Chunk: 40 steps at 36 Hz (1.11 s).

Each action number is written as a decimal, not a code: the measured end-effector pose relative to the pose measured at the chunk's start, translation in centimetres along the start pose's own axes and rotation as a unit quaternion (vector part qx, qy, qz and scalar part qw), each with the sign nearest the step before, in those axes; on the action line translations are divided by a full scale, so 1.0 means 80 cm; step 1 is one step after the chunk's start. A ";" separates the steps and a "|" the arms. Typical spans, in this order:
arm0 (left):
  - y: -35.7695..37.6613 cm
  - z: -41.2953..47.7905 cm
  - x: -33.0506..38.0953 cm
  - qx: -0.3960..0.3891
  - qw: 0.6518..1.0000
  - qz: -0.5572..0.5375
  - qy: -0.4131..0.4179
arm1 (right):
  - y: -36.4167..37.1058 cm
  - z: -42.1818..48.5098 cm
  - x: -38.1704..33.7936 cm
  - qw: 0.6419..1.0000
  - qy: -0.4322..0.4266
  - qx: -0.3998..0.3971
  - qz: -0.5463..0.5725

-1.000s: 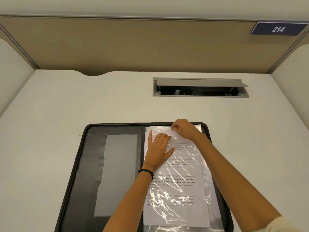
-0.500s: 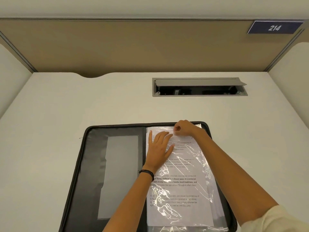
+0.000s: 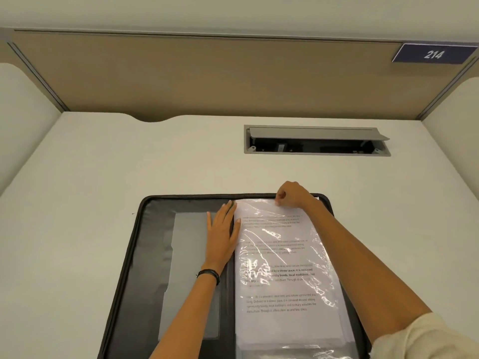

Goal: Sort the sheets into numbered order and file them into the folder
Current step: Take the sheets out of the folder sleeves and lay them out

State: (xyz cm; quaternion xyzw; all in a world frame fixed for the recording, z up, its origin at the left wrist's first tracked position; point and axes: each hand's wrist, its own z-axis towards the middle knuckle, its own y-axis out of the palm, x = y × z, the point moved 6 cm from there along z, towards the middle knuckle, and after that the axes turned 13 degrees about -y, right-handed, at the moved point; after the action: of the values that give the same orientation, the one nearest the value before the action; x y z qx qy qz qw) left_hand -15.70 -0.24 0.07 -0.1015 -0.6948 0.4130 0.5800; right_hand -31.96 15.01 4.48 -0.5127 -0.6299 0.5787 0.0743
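A black zip folder [image 3: 153, 255] lies open on the desk near me. On its right half a printed sheet [image 3: 280, 294] sits inside a clear plastic sleeve, text facing up, with more sleeves stacked beneath. My right hand [image 3: 293, 194] pinches the sleeve's top edge at the folder's far rim. My left hand [image 3: 223, 234] lies flat, fingers together, on the folder's spine just left of the sheet, its thumb touching the sleeve's edge. The folder's left half shows a grey inner pocket [image 3: 190, 268].
The white desk [image 3: 103, 164] extends beyond the folder on the left and far sides. A recessed cable box [image 3: 316, 141] with a raised grey lid sits in the desk behind the folder. Beige partitions enclose the desk; a blue "214" plate [image 3: 432, 54] is at top right.
My left hand slid off the sleeved sheet to the left onto the folder's spine. My right hand stayed pinching the sleeve's top edge. The camera tilted slightly.
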 end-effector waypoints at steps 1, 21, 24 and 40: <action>0.001 -0.002 0.000 -0.006 1.000 -0.005 -0.004 | -0.004 0.001 0.000 1.000 0.004 0.017 -0.002; 0.015 -0.004 0.002 -0.057 0.994 0.088 0.023 | -0.098 0.011 -0.038 0.968 -0.014 0.237 -0.085; 0.018 -0.005 0.000 -0.059 0.992 0.106 0.024 | -0.120 0.014 -0.047 0.958 -0.034 0.267 -0.101; 0.014 -0.005 0.002 -0.063 0.994 0.085 0.015 | -0.196 -0.011 -0.147 0.807 -0.190 0.489 -0.271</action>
State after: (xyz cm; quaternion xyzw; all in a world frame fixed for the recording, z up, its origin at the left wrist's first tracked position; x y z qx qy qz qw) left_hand -15.75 0.73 -0.59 -0.2028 -0.6994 0.4145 0.5459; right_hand -34.65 10.03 23.27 -0.0963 -0.3783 0.8523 0.3480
